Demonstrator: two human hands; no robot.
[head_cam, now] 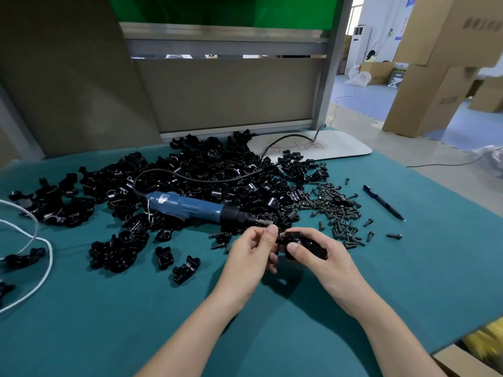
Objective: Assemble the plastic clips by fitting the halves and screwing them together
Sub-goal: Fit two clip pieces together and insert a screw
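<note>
My right hand [321,251] grips a black plastic clip [307,244] just above the green mat. My left hand [253,247] pinches a small screw [281,235] at the clip's left end, thumb and forefinger curled round it. A blue electric screwdriver [190,206] lies on the mat just behind my hands, its tip pointing right towards them. A large heap of black clip halves [206,175] spreads behind it. Loose dark screws [337,210] lie in a pile to the right of the heap.
A black pen [383,203] lies right of the screws. White cable [35,240] loops at the left edge beside a few clips. A white board [340,144] sits at the back right, against a grey partition [217,93]. Cardboard boxes [435,77] stand beyond the table's right edge.
</note>
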